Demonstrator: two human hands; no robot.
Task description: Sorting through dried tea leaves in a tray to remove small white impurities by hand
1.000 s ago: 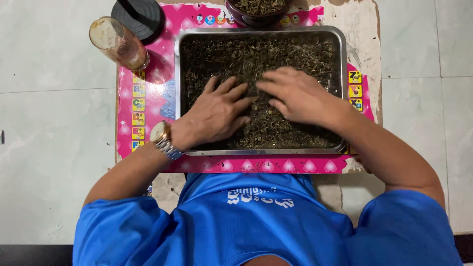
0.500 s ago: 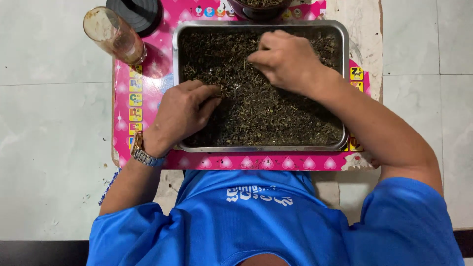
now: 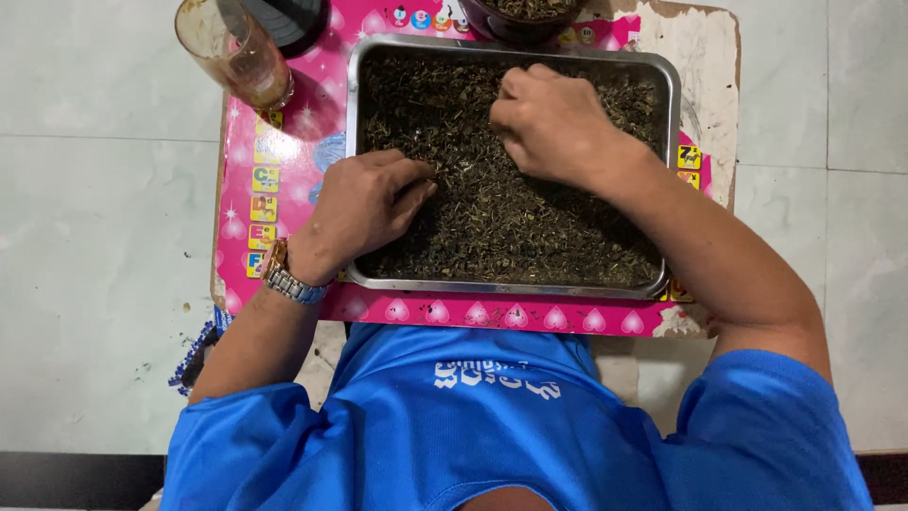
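A rectangular metal tray (image 3: 673, 142) holds a dark layer of dried leaves (image 3: 501, 218). It rests on a small pink table top (image 3: 284, 142) printed with letters and hearts. My left hand (image 3: 364, 203), with a metal watch on its wrist, lies on the leaves at the tray's left side, fingers curled inward. My right hand (image 3: 549, 118) sits on the leaves near the tray's far middle, fingers bunched and pinching into them. Whether either hand holds leaves is hidden under the fingers.
A clear glass (image 3: 236, 52) with a little brownish liquid stands at the table's far left, next to a dark round lid (image 3: 284, 19). A dark bowl (image 3: 515, 19) of dried leaves sits beyond the tray. Pale floor tiles surround the table.
My right hand slid from the tray's near centre to its far middle. My left hand pulled back to the left edge and curled its fingers. The view shifted slightly nearer.
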